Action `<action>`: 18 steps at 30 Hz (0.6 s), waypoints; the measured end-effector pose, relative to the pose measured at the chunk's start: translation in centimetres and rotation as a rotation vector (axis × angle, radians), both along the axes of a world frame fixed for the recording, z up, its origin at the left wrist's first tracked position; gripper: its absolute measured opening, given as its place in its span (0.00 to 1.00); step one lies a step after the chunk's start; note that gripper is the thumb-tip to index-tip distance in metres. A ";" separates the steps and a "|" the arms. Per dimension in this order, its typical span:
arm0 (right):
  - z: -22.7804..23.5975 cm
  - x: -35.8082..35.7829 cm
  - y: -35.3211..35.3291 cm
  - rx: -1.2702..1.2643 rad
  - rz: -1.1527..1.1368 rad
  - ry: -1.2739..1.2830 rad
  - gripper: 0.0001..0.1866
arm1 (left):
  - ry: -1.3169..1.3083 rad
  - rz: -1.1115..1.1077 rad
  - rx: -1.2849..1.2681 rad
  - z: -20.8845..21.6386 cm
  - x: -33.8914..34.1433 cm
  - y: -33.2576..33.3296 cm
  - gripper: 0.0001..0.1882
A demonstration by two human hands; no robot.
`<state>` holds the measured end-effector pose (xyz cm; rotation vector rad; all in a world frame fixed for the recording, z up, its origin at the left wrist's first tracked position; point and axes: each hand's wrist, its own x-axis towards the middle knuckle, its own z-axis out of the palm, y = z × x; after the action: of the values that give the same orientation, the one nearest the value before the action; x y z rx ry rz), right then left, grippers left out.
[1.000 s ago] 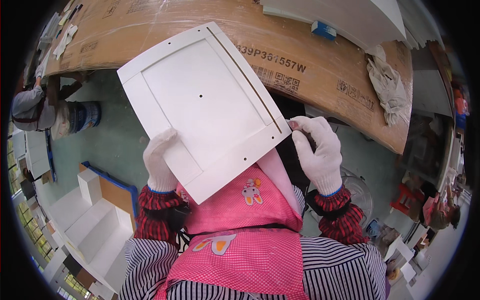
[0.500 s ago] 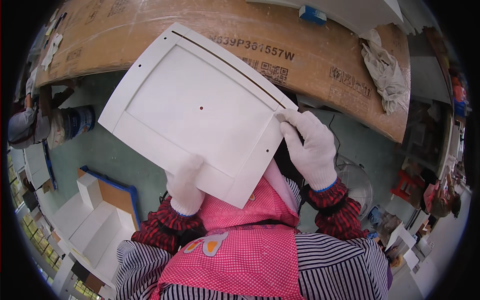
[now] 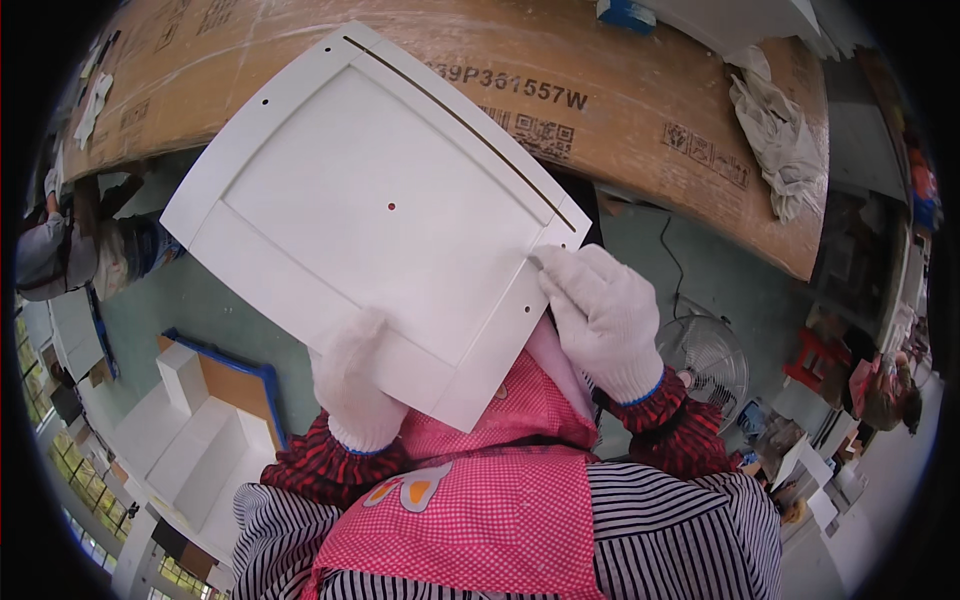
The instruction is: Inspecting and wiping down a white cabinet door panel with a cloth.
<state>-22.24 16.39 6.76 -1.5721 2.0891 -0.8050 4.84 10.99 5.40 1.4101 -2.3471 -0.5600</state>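
A white cabinet-door-like panel (image 3: 330, 190) is held tilted in front of me. It has a recessed middle, a long dark slot along one edge and several small holes. My left hand (image 3: 358, 385), in a white knit glove, grips its near left edge, thumb on the face and the other fingers hidden behind. My right hand (image 3: 605, 325), gloved too, is closed, its fingertips pinched against the panel's right frame strip beside the recess corner. A small greyish bit shows at those fingertips, too small to make out.
Beyond the panel lies a cardboard-covered bench (image 3: 400, 95) with a crumpled cloth (image 3: 775, 130) and a blue box (image 3: 627, 15). A floor fan (image 3: 705, 365) stands right, near a red stool (image 3: 815, 360). White cabinet parts (image 3: 205, 440) are at left, and another person (image 3: 55, 250) works far left.
The panel has shifted left and slightly away, with my left hand moving along with it. My right fingertips have moved from the slot's end down along the right frame strip.
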 end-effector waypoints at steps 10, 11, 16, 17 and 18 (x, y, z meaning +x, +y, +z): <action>0.8 1.2 1.2 -0.106 0.171 -0.160 0.15 | -0.002 -0.027 0.037 2.1 -1.3 -1.3 0.22; 0.3 0.8 1.1 -0.107 0.166 -0.159 0.15 | 0.042 0.002 0.047 2.3 -1.5 -1.4 0.22; -1.0 -1.0 0.6 -0.042 -0.025 -0.078 0.16 | 0.109 0.032 0.038 1.2 -1.1 -1.2 0.22; -0.2 -0.4 1.1 -0.091 0.101 -0.076 0.16 | 0.049 0.042 0.057 2.3 -1.7 -1.6 0.22; 0.7 0.3 1.4 -0.062 0.162 -0.103 0.16 | -0.012 0.053 0.076 3.0 -2.2 -1.9 0.22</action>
<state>-21.90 17.79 7.44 -1.6702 1.8549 -0.8805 2.61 9.06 8.38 1.5078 -2.3128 -0.6338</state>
